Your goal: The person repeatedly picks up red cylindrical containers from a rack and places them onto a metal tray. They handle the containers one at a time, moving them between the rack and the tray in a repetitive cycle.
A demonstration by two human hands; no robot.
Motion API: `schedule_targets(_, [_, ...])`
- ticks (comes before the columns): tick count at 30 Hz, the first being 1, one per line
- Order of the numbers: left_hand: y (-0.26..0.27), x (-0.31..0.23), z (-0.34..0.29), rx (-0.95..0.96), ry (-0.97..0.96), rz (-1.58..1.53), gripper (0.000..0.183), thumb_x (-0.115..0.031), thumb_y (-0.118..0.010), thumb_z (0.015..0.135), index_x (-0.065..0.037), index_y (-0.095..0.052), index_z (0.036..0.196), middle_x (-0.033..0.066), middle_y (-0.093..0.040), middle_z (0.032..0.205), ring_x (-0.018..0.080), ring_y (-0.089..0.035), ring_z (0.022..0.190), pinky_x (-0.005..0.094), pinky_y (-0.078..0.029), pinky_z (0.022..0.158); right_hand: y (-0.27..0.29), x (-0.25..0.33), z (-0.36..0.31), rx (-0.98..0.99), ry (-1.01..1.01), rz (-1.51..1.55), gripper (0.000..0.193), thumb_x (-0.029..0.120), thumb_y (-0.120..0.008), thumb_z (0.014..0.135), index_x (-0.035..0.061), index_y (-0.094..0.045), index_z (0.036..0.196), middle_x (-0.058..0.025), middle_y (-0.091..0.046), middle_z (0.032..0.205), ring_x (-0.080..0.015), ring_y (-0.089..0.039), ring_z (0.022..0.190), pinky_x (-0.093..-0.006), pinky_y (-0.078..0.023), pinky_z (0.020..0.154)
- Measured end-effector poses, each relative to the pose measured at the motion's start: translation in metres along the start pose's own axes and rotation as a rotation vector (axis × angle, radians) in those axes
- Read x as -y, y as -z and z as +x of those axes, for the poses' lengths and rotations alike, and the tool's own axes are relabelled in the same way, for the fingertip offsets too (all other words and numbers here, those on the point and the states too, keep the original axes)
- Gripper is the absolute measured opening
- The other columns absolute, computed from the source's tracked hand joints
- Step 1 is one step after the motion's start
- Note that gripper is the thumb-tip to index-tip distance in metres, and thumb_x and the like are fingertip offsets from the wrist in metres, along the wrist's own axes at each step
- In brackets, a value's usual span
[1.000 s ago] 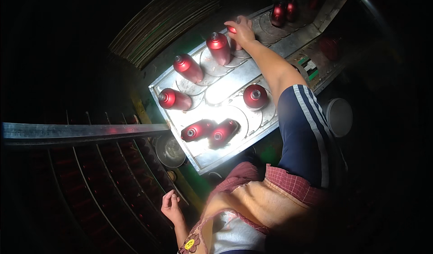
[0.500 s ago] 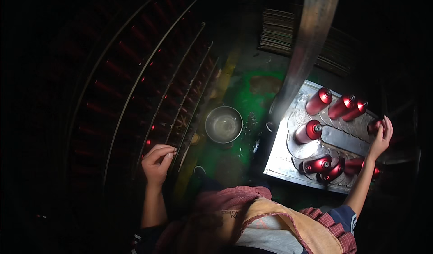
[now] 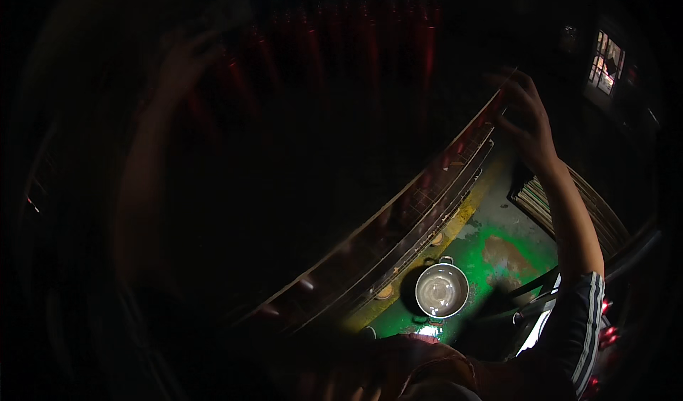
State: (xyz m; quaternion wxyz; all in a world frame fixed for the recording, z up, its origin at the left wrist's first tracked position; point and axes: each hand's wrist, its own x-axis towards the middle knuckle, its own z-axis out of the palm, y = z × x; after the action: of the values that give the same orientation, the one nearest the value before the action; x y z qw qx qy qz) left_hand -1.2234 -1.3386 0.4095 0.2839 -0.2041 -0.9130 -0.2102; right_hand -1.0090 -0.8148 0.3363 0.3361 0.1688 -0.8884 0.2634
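Observation:
Several dark red bottles (image 3: 311, 49) stand in a row at the far side, dim and blurred. A long board (image 3: 370, 234) shows its thin edge running from the lower middle up to the upper right. My right hand (image 3: 532, 120) is at the upper end of this board, with fingers and thumb curved around its edge. At the upper left, my left hand (image 3: 186, 63) reaches out beside the leftmost bottles. Darkness and motion blur hide what its fingers do. The surface between my arms is lost in shadow.
Lower board edges (image 3: 469, 180) run beneath the upper one. A round metal pot (image 3: 442, 291) stands on the green floor (image 3: 405, 324). Stacked flat sheets (image 3: 533, 202) lie beyond my right forearm. Red bottles (image 3: 609, 337) show behind my right sleeve. A lit window (image 3: 606, 61) is far right.
My view has swung left, toward the racked bottles. My right hand has left the bottle on the metal table and is now at the board. My left hand has reached far forward.

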Motion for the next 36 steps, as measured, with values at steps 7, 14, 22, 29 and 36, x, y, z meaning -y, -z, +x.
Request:
schedule_targets(7, [-0.071,0.008,0.012,0.079,0.034,0.089,0.064,-0.04,-0.072,0.085,-0.014,-0.055,0.141,0.0217,-0.052,0.142,0.0353,-0.051,0.131,0.0423,-0.043,0.108,-0.109,-0.072,0.204,0.027,-0.343,-0.504,0.061,0.038,-0.073,0.085,0.0323,-0.051,0.142,-0.0197,-0.045,0.145,-0.0419,-0.044,0.13,-0.0538,-0.045,0.106])
schedule_targets(14, [-0.081,-0.027,0.017,0.068,0.28,0.244,0.064,-0.047,-0.076,0.081,-0.027,-0.054,0.137,0.0272,-0.046,0.139,0.0478,-0.055,0.121,0.0501,-0.049,0.1,-0.127,-0.126,0.217,0.022,-0.225,-0.368,0.058,0.042,-0.075,0.082,0.0376,-0.053,0.136,-0.0261,-0.044,0.134,-0.0431,-0.057,0.117,-0.0464,-0.051,0.1])
schedule_targets(22, [-0.075,-0.091,-0.042,-0.271,-0.222,0.186,0.048,-0.014,-0.079,0.079,-0.016,-0.064,0.125,0.016,-0.058,0.123,0.0346,-0.059,0.113,0.0381,-0.046,0.102,-0.062,-0.131,0.103,-0.462,-0.082,0.005,0.049,0.023,-0.074,0.086,0.0185,-0.061,0.133,-0.0141,-0.053,0.127,-0.025,-0.06,0.111,-0.0324,-0.048,0.098])
schedule_targets(29, [-0.014,-0.24,-0.151,-0.151,0.066,-0.461,0.056,-0.023,-0.058,0.092,-0.004,-0.049,0.143,0.0141,-0.05,0.144,0.0259,-0.051,0.129,0.0384,-0.04,0.109,0.035,-0.157,-0.068,-0.565,-0.377,0.949,0.05,0.018,-0.069,0.09,0.0114,-0.054,0.138,-0.0083,-0.062,0.119,-0.0177,-0.061,0.105,-0.0332,-0.052,0.091])
schedule_targets(36, [-0.212,-0.361,-0.288,0.14,0.56,-1.828,0.061,-0.049,-0.04,0.101,-0.003,-0.044,0.141,0.017,-0.057,0.134,0.0303,-0.062,0.114,0.0471,-0.052,0.095,0.02,-0.229,-0.222,-0.422,-0.996,1.755,0.045,0.033,-0.067,0.091,0.0144,-0.055,0.13,-0.0073,-0.061,0.124,-0.0279,-0.061,0.112,-0.0574,-0.054,0.09])
